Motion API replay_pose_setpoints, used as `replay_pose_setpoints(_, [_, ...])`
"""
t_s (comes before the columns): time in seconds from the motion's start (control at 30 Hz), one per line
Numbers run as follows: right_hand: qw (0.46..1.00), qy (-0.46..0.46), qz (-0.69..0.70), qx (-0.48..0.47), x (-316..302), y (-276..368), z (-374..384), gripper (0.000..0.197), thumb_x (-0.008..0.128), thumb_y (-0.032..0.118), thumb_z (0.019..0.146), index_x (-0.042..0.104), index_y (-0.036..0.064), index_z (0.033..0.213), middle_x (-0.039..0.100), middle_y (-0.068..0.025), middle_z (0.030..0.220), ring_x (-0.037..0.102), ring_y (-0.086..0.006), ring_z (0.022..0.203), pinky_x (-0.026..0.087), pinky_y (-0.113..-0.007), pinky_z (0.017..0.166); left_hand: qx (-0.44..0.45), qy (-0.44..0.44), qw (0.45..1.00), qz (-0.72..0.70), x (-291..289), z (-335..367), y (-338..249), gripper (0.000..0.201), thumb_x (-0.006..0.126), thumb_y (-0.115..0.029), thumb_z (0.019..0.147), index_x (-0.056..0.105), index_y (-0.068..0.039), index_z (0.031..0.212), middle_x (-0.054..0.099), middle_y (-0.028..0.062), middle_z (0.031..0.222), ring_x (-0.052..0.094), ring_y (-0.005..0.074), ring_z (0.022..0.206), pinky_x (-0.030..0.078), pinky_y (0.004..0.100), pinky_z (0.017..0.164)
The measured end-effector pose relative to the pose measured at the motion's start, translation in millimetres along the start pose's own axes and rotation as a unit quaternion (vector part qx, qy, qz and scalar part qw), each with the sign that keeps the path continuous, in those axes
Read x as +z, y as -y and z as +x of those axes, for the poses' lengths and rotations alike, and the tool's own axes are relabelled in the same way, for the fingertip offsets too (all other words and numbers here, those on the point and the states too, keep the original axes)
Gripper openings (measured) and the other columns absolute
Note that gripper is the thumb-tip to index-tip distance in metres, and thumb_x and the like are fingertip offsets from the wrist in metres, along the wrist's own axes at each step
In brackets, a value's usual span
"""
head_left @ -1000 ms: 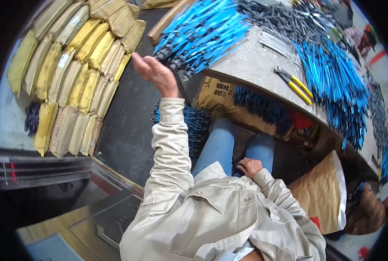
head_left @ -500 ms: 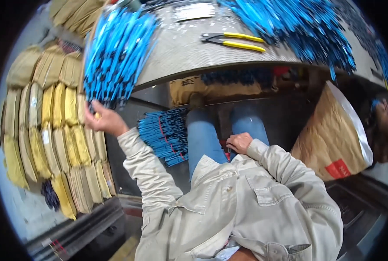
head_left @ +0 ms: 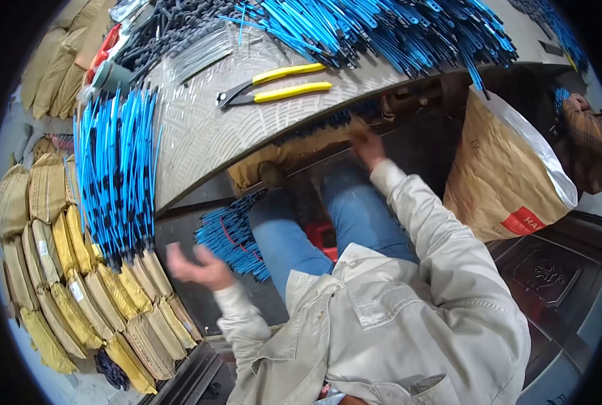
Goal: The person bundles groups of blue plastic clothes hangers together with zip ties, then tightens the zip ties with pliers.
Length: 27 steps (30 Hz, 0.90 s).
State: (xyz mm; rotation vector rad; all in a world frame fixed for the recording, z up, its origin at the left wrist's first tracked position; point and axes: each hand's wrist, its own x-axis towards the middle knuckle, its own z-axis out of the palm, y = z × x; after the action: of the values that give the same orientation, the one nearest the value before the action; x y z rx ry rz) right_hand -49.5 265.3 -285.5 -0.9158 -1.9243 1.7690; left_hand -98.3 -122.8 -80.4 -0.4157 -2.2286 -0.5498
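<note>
Left hand (head_left: 196, 265) empty, fingers apart, hovering at 6 o'clock of bundled blue plastic-sleeved wires (head_left: 115, 172) overhanging grey tabletop (head_left: 199, 138), within reach. Right hand (head_left: 368, 145) under tabletop edge; fingers blurred, state unclear.

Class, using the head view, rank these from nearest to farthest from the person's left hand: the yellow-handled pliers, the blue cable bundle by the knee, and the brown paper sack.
1. Blue cable bundle, just right of the left hand.
2. Yellow-handled pliers, up on the table.
3. Brown paper sack, far right.

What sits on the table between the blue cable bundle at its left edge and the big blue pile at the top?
Head view: yellow-handled pliers lie between the left blue bundle and the top pile.
</note>
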Motion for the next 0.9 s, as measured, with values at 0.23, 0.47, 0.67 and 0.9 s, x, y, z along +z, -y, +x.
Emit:
replay_pose_setpoints(0.23, [0.85,-0.301,-0.144,-0.407,-59,-121,184,0.02,0.059,0.016,0.083,0.064,0.0108,0.102,0.066,-0.0075,0.081,0.063,-0.02,0.073,0.049,-0.03,0.061,-0.115,0.306,0.944,-0.039,52,-118,-47,0.051,0.057,-0.022,0.082,0.041,0.003,0.125,0.045,0.0216,0.119,0.042,0.0355,0.11,0.03,0.0436,0.095])
replay_pose_setpoints(0.47, [0.944,-0.188,-0.076,-0.259,-87,-157,138,0.024,0.061,0.014,0.082,0.061,0.01,0.106,0.065,-0.0063,0.081,0.063,-0.02,0.071,0.049,-0.03,0.06,-0.144,0.353,0.924,-0.037,50,-105,-41,0.052,0.056,-0.023,0.082,0.042,0.003,0.124,0.043,0.0225,0.12,0.04,0.0365,0.111,0.029,0.0425,0.096])
replay_pose_setpoints(0.67, [0.985,-0.125,-0.056,-0.105,-97,-139,125,0.028,0.062,0.012,0.081,0.058,0.0093,0.109,0.064,-0.0054,0.082,0.063,-0.0201,0.07,0.05,-0.03,0.059,-0.134,0.353,0.924,-0.066,58,-99,-53,0.046,0.055,-0.013,0.083,0.041,0.003,0.124,0.042,0.0225,0.12,0.039,0.0357,0.111,0.03,0.0409,0.096])
replay_pose_setpoints(0.9, [0.996,-0.086,-0.01,0.023,-90,-91,50,0.033,0.064,0.01,0.08,0.055,0.0086,0.112,0.064,-0.0044,0.083,0.063,-0.0201,0.069,0.05,-0.03,0.059,-0.12,0.334,0.932,-0.072,48,-109,-49,0.044,0.055,-0.014,0.084,0.042,0.002,0.123,0.043,0.022,0.118,0.04,0.0349,0.11,0.031,0.0407,0.096])
